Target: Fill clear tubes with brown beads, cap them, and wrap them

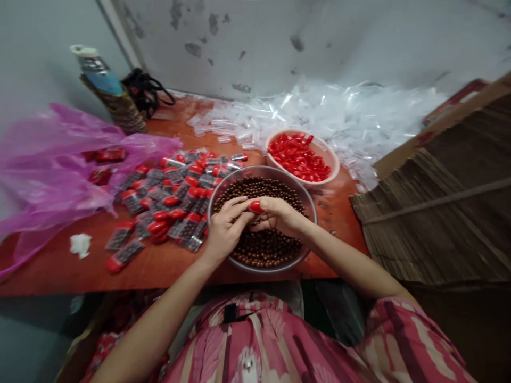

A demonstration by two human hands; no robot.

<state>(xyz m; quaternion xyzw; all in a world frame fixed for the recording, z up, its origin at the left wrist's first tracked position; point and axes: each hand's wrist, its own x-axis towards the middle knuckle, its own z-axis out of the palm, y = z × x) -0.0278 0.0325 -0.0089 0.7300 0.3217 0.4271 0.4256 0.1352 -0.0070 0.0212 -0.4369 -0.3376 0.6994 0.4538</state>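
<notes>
My two hands meet over a clear bowl [311, 213] full of small brown balls [275, 247]. My right hand [282, 215] is closed, with a red cap [256, 206] at its thumb and fingertips. My left hand [227, 229] is closed beside it, its fingertips touching those of the right. Whatever the left fingers grip is hidden behind them. Left of the bowl lies a heap of small clear containers [186, 226] with red caps, filled with dark balls. Behind the bowl, a pale pink bowl [335, 162] holds many loose red caps [297, 157].
Empty clear plastic containers [319, 109] are piled along the wall. A strapped stack of flat cardboard [435, 213] stands at the right. On the left are a pink plastic bag [51, 154], a bottle [104, 80] in a woven cover and a crumpled white scrap [81, 245] on the red table [167, 279].
</notes>
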